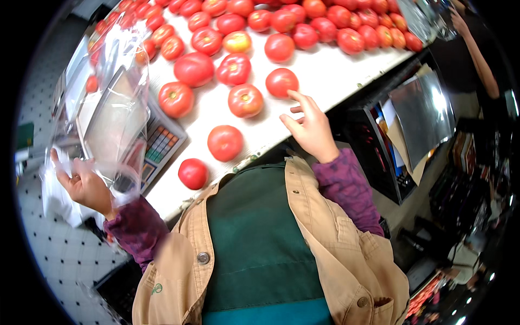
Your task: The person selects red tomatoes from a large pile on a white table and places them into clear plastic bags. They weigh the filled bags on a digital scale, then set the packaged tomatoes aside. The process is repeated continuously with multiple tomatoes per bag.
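My left hand (83, 187) is at the left, holding a clear plastic bag (122, 81) whose film loops about the fingers and wrist. Its index finger points up and the other fingers curl; the film partly veils them. My right hand (310, 130) reaches over the front edge of the white table (325, 85), fingers apart and holding nothing. Its index fingertip is at the lower right of a red tomato (281, 83); contact is hard to tell. Other loose tomatoes lie nearby, including one in the middle (245, 100) and two nearer me (225, 143) (193, 174).
A scale with a coloured keypad (161, 144) stands on the left, partly behind the bag. Many tomatoes (292, 20) cover the far side. At right, a black box (378, 150) holds papers and a shiny sheet (422, 118). Another person's arm (475, 57) shows at upper right.
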